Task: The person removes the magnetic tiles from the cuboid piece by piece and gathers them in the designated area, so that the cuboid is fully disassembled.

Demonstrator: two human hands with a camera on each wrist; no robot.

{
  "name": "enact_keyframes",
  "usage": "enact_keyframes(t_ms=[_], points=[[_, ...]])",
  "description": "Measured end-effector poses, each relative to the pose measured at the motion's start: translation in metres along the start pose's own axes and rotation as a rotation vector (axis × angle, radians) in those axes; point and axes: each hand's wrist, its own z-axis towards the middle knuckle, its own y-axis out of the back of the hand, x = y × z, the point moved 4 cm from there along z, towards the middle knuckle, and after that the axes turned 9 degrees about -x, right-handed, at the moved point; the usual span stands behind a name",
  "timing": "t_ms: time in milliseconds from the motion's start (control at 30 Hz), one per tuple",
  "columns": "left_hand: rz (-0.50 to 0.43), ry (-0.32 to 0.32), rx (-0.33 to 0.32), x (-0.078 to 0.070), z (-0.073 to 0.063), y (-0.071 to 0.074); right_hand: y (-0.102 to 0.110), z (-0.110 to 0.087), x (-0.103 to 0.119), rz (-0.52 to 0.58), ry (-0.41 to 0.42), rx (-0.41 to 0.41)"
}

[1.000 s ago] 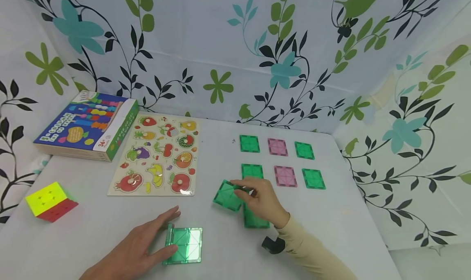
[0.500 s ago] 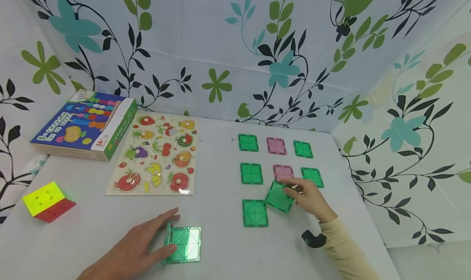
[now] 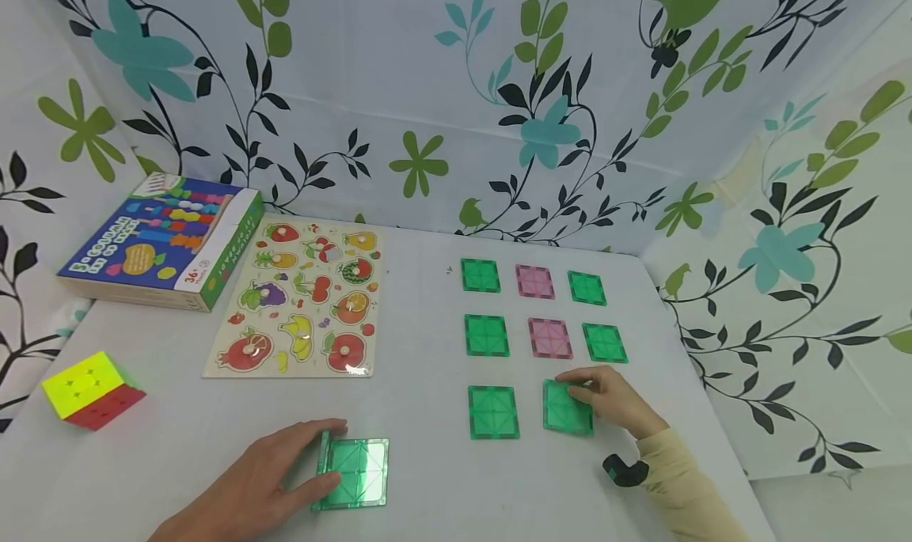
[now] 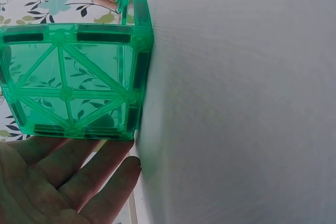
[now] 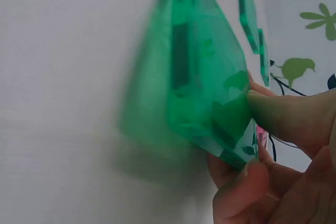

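Note:
My right hand (image 3: 620,399) pinches a green translucent magnetic tile (image 3: 566,409) between thumb and fingers at its upper right. In the right wrist view, this tile (image 5: 207,77) tilts over the white surface, its shadow beside it. My left hand (image 3: 264,479) lies beside a flat green tile (image 3: 365,472) and another green tile standing on edge (image 3: 322,463) along its left side. The left thumb reaches over toward the flat tile. The left wrist view shows the standing tile (image 4: 68,82) with nearly straight fingers (image 4: 84,177) at its edge.
Green and pink tiles lie in spaced rows, including a pink tile (image 3: 549,338) and a green tile (image 3: 494,412). A fruit puzzle board (image 3: 295,297), a boxed set (image 3: 160,241) and a yellow-red cube puzzle (image 3: 93,390) occupy the left side. Patterned cloth (image 3: 399,67) hangs behind.
My right hand has carried the green tile rightward, then down toward the front row, right of another green tile now uncovered. The left hand has barely moved.

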Motion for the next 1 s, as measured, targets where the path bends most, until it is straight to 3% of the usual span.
enact_keyframes(t_ms=[133, 333, 600, 1000], points=[[0.007, -0.013, 0.005, 0.001, 0.001, 0.0, -0.004, -0.006, 0.003, -0.097, 0.08, -0.031], [0.007, 0.023, 0.01, 0.002, 0.001, 0.001, -0.012, -0.015, 0.013, -0.256, 0.171, -0.009], [0.006, 0.001, 0.007, 0.002, 0.0, 0.0, -0.014, -0.018, 0.018, -0.392, 0.223, -0.063], [0.015, -0.002, 0.004, -0.001, -0.001, -0.001, -0.012, -0.022, 0.017, -0.436, 0.242, -0.084]])
